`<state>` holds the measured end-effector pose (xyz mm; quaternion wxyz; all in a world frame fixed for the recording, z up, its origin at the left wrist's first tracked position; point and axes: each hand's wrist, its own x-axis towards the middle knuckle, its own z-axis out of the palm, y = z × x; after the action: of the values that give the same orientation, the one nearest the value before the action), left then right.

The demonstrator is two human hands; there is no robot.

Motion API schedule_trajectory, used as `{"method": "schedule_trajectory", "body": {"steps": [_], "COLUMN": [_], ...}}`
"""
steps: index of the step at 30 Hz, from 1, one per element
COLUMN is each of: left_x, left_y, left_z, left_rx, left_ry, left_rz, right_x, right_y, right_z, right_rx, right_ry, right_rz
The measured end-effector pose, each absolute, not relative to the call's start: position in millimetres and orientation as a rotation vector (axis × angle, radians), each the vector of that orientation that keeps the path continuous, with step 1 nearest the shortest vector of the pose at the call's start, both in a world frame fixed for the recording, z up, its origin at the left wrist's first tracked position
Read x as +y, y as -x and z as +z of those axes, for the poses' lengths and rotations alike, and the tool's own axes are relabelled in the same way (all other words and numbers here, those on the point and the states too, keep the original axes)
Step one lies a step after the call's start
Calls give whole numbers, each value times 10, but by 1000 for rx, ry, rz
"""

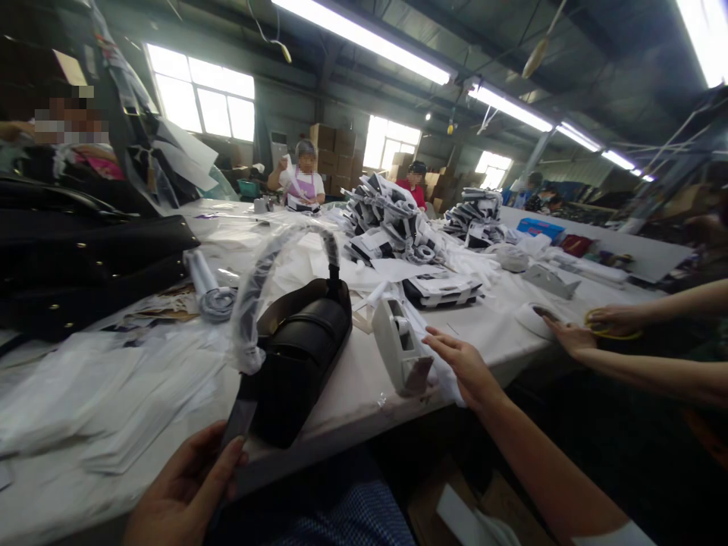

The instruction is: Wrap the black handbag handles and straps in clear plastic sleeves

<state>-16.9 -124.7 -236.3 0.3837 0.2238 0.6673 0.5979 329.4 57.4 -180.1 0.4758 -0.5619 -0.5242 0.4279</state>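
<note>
A black handbag (299, 349) lies on the white table (353, 394) in front of me, its handle (267, 265) wrapped in clear plastic. My left hand (182, 485) is at the near table edge, fingers closed on a dark flat strip (239, 421) that runs from the bag. My right hand (463, 364) reaches forward with fingers stretched out, touching white material beside a white tape dispenser (401, 345). It holds nothing.
Another person's two hands (591, 326) work at the right with a yellow ring. Stacked white sheets (102, 402) lie at left, black bags (85, 258) behind them. Heaps of grey-white goods (392, 220) fill the table's middle. Other workers sit at the far end.
</note>
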Motion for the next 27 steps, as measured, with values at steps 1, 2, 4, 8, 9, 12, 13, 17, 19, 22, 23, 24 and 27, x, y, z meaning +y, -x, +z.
{"method": "schedule_trajectory", "body": {"steps": [1, 2, 4, 8, 9, 12, 13, 17, 19, 22, 23, 24, 27], "left_x": [-1248, -1248, -1247, -1245, -1245, -1252, -1254, -1265, -1272, -1288, -1293, -1297, -1303], "left_y": [170, 169, 162, 132, 126, 121, 121, 95, 53, -16, -29, -35, -8], "left_z": [-2366, -2368, -2365, -2335, -2326, -2310, -2305, -2259, -2216, -2151, -2138, -2130, -2149], "left_rx": [1700, 1700, 1705, 1697, 1691, 1681, 1680, 1661, 1646, 1626, 1622, 1617, 1597], "left_ry": [-572, -571, -562, -537, -531, -543, -547, -522, -513, -509, -508, -509, -524], "left_rz": [1523, 1519, 1511, 1511, 1510, 1518, 1524, 1527, 1539, 1593, 1611, 1620, 1598], "right_x": [527, 472, 342, 71, 18, -80, -92, -47, 15, 96, 108, 109, 40], "right_y": [-3286, -3281, -3280, -3301, -3309, -3331, -3335, -3337, -3340, -3347, -3346, -3342, -3291], "right_z": [-1748, -1699, -1639, -1718, -1778, -2009, -2094, -2382, -2469, -2535, -2547, -2559, -2593], "right_rx": [-1260, -1241, -1198, -1037, -986, -859, -835, -818, -835, -872, -881, -885, -889], "right_ry": [1351, 1328, 1298, 1311, 1313, 1302, 1302, 1311, 1315, 1314, 1314, 1313, 1312], "right_rz": [1048, 1051, 1059, 1136, 1170, 1261, 1276, 1251, 1196, 1115, 1095, 1081, 1070]}}
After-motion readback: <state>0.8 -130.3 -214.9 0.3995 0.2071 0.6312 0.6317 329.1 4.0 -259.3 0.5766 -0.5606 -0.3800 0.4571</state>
